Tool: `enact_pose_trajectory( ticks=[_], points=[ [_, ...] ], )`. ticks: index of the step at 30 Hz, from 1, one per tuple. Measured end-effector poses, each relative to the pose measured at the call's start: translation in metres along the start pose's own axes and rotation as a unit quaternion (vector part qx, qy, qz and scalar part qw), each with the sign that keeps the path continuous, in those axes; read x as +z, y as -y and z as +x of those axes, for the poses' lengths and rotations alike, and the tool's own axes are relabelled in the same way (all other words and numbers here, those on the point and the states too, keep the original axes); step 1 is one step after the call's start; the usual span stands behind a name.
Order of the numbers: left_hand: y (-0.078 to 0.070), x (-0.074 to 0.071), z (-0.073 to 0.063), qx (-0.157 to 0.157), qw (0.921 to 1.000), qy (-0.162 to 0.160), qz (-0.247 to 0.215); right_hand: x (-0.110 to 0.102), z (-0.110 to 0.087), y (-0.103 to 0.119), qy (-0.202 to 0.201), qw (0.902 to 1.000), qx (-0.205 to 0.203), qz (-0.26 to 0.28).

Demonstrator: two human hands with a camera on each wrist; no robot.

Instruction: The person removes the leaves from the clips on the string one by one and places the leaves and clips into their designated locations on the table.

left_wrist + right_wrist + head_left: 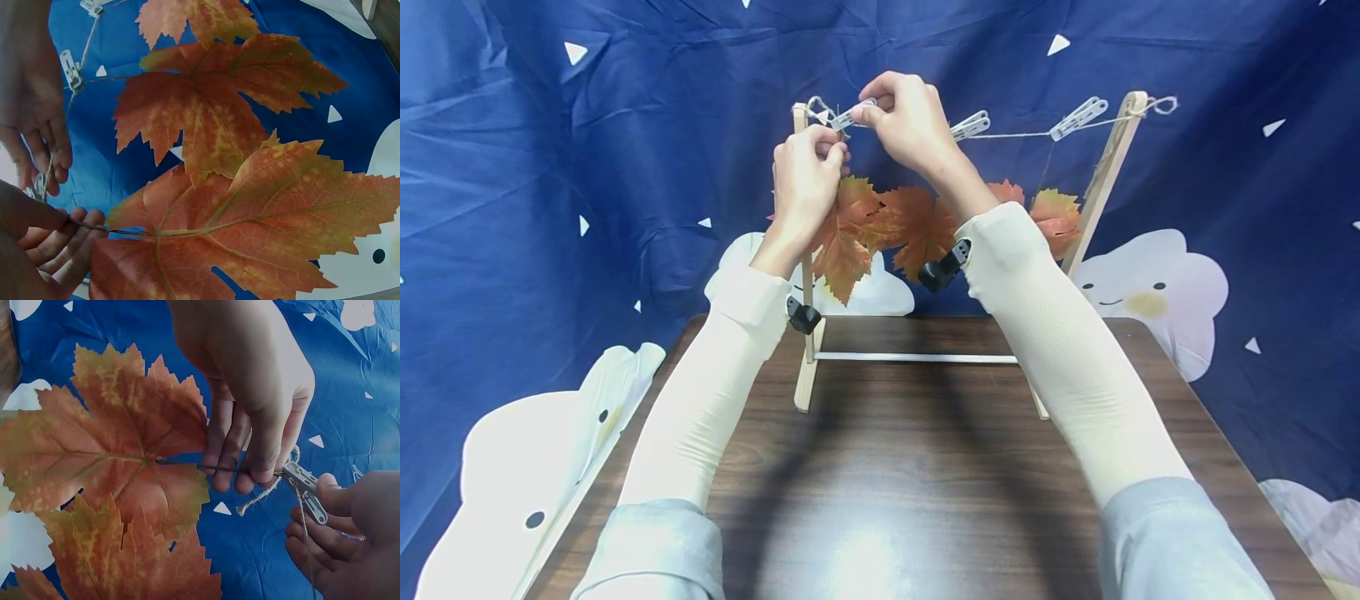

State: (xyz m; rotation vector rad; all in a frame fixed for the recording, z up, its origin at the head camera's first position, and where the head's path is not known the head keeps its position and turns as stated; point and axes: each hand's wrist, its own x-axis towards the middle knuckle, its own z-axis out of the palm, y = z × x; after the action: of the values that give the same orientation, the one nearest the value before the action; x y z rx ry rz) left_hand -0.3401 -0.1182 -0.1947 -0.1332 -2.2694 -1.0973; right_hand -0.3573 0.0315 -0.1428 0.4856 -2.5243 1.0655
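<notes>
At the left end of a string, my right hand pinches the handle end of a pale clothespin between thumb and fingers. Just below it, my left hand holds the thin dark stem of an orange artificial maple leaf between thumb and fingertips. The stem's tip reaches the clothespin's jaws, beside the string's frayed tail. The leaf blade hangs below the left hand in the head view, overlapping another orange leaf.
A wooden stand's left post and right post carry the string. Two more clothespins sit along it, one in the middle and one near the right post. A white crossbar spans the stand low over the brown table.
</notes>
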Motion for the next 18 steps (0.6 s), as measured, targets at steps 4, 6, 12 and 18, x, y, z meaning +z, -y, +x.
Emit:
enact_pose_trajectory(
  ticks=[4,6,12,18],
  points=[
    [0.0004,-0.0009,0.0002,0.001,1.0,0.0,-0.007,0.0006,-0.0003,0.0012,-0.012,0.9999,0.006,0.004],
    [0.0006,-0.0015,0.0,0.001,1.0,-0.001,-0.01,0.0007,-0.0009,0.0021,-0.018,0.9998,0.009,0.005],
    [0.0013,-0.0018,0.0001,0.005,0.9999,0.0,-0.014,0.0008,-0.0021,0.0044,-0.047,0.9988,0.013,0.008],
    [0.0008,-0.0033,-0.0001,0.009,0.9997,0.0,-0.023,-0.0017,-0.0012,0.0054,-0.078,0.9965,0.024,0.016]
  ],
)
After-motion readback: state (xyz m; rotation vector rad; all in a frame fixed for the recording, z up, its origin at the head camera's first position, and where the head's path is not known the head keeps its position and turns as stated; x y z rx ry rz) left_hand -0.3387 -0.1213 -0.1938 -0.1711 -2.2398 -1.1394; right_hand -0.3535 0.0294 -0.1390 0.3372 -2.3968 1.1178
